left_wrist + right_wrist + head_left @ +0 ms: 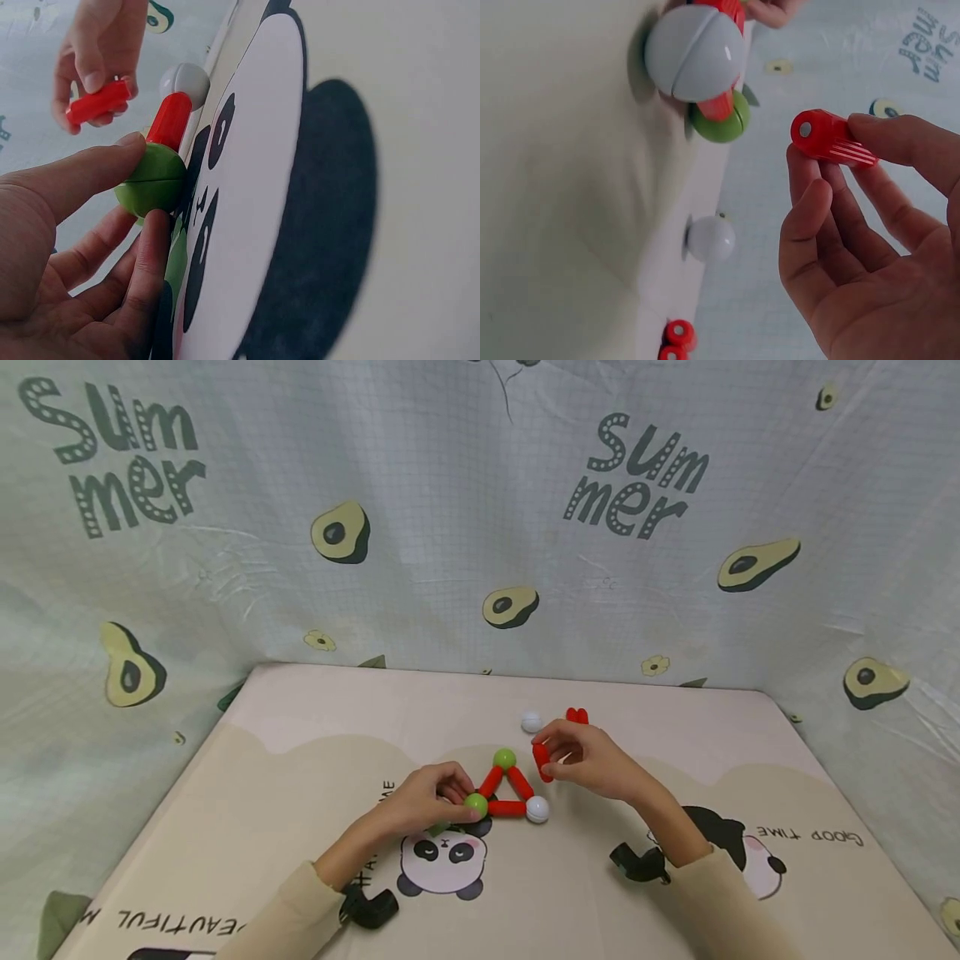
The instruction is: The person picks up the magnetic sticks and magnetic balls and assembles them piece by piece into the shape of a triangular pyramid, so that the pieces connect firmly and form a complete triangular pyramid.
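Observation:
On the table lies a triangle made of red rods (507,809) joined by balls at its corners. Two corners are green balls, one at the far tip (505,759) and one at the near left (152,180); the third is a white ball (537,810). My left hand (429,797) pinches the near-left green ball between thumb and fingers. To the right of the triangle, my right hand (592,760) holds a loose red rod (831,139) off the table, between thumb and fingertips. A round silvery spot shows on that rod's end in the right wrist view.
Beyond the triangle sits a loose white ball (532,722). Two more red rods (577,716) lie side by side behind my right hand. The pale tablecloth (300,827) has printed pandas, and a curtain (435,527) with avocado prints hangs behind the table.

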Tool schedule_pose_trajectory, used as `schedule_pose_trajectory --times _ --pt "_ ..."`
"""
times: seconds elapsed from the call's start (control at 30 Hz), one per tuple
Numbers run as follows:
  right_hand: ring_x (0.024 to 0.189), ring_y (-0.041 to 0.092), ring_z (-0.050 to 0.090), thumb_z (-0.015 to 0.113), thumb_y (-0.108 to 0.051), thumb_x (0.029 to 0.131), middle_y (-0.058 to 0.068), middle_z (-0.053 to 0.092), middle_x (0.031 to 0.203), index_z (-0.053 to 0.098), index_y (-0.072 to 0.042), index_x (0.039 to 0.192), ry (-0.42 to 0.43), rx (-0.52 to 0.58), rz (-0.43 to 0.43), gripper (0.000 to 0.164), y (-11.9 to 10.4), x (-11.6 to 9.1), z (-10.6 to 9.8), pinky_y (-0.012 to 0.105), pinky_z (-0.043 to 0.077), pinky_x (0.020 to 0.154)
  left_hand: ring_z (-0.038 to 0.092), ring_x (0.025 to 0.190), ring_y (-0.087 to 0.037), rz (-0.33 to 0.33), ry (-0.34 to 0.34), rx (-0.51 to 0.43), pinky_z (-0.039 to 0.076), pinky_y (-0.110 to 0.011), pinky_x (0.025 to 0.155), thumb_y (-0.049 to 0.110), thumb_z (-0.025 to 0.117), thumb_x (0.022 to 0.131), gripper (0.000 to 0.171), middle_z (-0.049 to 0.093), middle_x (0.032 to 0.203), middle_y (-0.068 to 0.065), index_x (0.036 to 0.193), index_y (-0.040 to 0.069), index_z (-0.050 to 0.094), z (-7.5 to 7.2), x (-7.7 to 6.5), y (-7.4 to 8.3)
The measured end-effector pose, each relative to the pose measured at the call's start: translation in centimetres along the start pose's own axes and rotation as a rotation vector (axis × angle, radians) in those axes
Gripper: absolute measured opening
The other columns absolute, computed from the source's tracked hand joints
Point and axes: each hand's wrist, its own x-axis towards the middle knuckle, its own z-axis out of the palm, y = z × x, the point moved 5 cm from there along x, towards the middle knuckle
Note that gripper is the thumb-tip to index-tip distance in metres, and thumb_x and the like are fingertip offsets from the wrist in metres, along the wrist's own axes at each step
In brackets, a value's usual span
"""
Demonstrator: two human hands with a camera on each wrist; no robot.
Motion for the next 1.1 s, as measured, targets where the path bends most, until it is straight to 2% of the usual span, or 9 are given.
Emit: schedule_pose_trajectory --times 0.43,0.73,0.93,1.1 --pt "0.098 0.017 0.064 0.072 -0.008 0.093 0.005 0.071 0.106 0.067 -0.011 0.122 -0.114 -0.018 -0.049 0.030 0.0 0.3 2.8 0.026 0.056 0.084 0.063 0.087 -0.013 -0.007 -0.009 -0.012 0.050 -0.024 0.077 0.022 0.082 0.086 0.029 0.068 0.096 -0.005 0.106 0.007 0.067 0.0 0.0 0.0" --pt "0.100 0.016 0.066 0.070 -0.005 0.094 0.005 0.073 0.107 0.068 -0.010 0.123 -0.133 -0.036 -0.079 0.029 0.0 0.4 3.1 0.027 0.057 0.087 0.063 0.087 -0.014 -0.004 -0.005 -0.003 0.051 -0.024 0.077 0.022 0.082 0.086 0.029 0.068 0.095 -0.004 0.106 0.008 0.067 -0.1 -0.1 0.0" --pt "0.099 0.016 0.065 0.071 -0.008 0.094 0.003 0.072 0.107 0.067 -0.011 0.126 -0.131 -0.031 -0.051 0.032 0.1 0.5 3.1 0.025 0.056 0.086 0.063 0.087 -0.015 -0.018 0.004 -0.005 0.051 -0.025 0.077 0.021 0.083 0.086 0.027 0.067 0.094 -0.001 0.105 0.009 0.067 0.0 0.0 0.0" --pt "0.095 0.014 0.065 0.074 -0.008 0.093 0.002 0.072 0.102 0.069 -0.011 0.120 -0.120 -0.041 -0.033 0.027 0.5 0.4 2.7 0.024 0.056 0.084 0.063 0.087 -0.016 -0.009 -0.004 -0.009 0.051 -0.025 0.077 0.021 0.082 0.086 0.028 0.067 0.094 -0.002 0.106 0.009 0.067 0.1 0.1 0.1"
